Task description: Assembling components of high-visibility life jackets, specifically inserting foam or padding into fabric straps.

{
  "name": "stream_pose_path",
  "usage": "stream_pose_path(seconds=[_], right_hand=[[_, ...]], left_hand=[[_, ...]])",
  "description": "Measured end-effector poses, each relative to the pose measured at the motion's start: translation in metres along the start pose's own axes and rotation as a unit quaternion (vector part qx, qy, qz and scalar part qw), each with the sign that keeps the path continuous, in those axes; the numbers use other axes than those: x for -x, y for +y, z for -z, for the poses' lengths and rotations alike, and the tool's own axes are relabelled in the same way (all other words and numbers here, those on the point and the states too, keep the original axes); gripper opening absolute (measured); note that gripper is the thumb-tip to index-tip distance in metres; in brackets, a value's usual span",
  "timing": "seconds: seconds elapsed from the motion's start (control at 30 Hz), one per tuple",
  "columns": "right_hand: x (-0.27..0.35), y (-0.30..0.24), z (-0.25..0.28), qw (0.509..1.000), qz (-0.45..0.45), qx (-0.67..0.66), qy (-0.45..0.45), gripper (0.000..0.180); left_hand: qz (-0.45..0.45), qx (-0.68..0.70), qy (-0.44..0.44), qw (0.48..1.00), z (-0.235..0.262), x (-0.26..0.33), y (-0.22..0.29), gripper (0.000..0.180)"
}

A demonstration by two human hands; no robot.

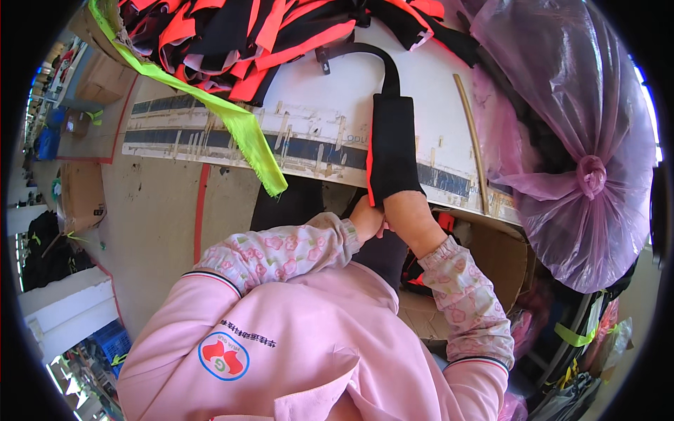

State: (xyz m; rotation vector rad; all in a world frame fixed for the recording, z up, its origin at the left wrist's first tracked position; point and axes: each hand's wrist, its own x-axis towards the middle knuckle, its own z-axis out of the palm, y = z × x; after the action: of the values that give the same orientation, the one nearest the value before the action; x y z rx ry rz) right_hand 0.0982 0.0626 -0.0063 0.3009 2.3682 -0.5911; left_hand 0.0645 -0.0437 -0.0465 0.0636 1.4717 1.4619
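A long black fabric piece with a bright orange edge lies over the table's near edge. From its far end a narrow black strap curves left to a small dark buckle. My left hand is closed at the piece's lower left corner, beside the orange edge; its fingers are partly hidden. My right hand reaches in at the lower end, where the cloth covers its fingers. I cannot tell if it is inside the piece or just beneath. Both hands are close together, nearly touching.
Black and orange fabric pieces are heaped at the table's far left. A yellow-green strip hangs over the edge. A wooden stick lies right, beside a knotted purple plastic bag. Below the table is an open cardboard box.
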Motion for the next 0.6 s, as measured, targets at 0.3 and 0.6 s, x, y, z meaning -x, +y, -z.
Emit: stream_pose_path(seconds=[0.3,0.6], right_hand=[[-0.04,0.012,-0.016,0.816,0.159,0.221,0.51,0.015],[-0.018,-0.013,-0.004,0.88,0.108,0.218,0.407,0.02]], left_hand=[[-0.013,-0.012,-0.029,0.999,0.004,-0.024,-0.021,0.024],[-0.035,0.019,-0.025,0.999,0.013,-0.022,-0.028,0.027]])
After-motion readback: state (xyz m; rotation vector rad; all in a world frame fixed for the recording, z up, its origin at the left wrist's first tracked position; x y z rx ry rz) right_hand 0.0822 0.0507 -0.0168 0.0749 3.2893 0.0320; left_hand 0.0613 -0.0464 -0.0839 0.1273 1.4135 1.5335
